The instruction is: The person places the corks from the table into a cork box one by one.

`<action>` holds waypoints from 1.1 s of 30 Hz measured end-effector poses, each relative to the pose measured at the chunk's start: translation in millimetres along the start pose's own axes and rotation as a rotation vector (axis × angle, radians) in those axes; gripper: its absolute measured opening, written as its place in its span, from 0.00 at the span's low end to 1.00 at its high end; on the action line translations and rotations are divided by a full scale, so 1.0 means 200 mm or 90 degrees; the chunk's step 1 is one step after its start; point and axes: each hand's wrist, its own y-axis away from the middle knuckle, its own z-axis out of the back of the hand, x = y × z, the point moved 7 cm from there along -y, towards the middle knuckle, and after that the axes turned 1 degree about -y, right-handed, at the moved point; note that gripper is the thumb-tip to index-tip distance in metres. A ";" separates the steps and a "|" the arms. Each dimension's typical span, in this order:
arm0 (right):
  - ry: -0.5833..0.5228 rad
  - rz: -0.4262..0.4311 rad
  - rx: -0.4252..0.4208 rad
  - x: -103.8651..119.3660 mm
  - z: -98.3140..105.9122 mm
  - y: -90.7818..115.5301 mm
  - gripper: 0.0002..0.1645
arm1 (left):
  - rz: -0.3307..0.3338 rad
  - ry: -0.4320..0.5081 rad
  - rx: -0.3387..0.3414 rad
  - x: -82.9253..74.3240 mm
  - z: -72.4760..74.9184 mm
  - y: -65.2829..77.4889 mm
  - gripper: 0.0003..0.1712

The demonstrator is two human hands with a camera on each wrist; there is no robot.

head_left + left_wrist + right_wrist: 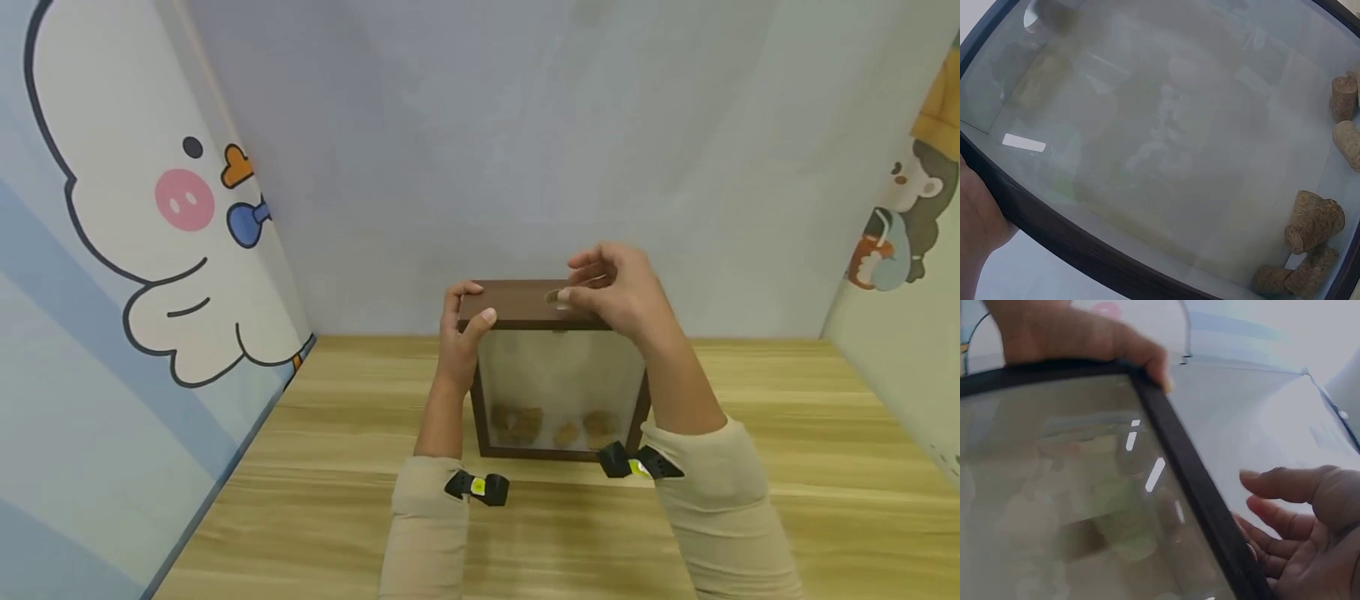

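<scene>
A dark brown shadow box point(517, 315) with a clear front stands upright on the wooden table. Several corks point(1314, 223) lie along its bottom inside. My left hand point(459, 342) grips the box's top left corner, thumb at the front edge and fingers over the top. The right hand point(626, 292) hovers at the top right, its thumb tip beside a round hole point(552, 296) in the top face. In the right wrist view, the right thumb is apart from the loosely bent fingers point(1272, 540), and nothing shows between them.
The wood-grain table point(330, 500) runs back to a plain pale wall point(495, 150). A panel with a white cartoon duck point(112, 167) borders the left. On the right stands a pale wall with a cartoon figure point(900, 217).
</scene>
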 end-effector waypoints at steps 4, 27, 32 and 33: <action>-0.074 0.132 -0.077 0.00 0.04 0.15 0.17 | -0.004 0.005 0.009 -0.01 -0.01 0.00 0.26; -0.138 0.211 -0.069 -0.46 0.15 0.51 0.15 | 0.002 -0.055 -0.003 0.01 -0.01 0.01 0.30; -0.125 0.171 -0.078 -0.54 0.19 0.54 0.16 | 0.003 -0.055 -0.003 0.01 -0.01 0.02 0.29; -0.122 0.160 -0.080 -0.56 0.20 0.54 0.16 | 0.002 -0.055 -0.002 0.01 -0.01 0.02 0.29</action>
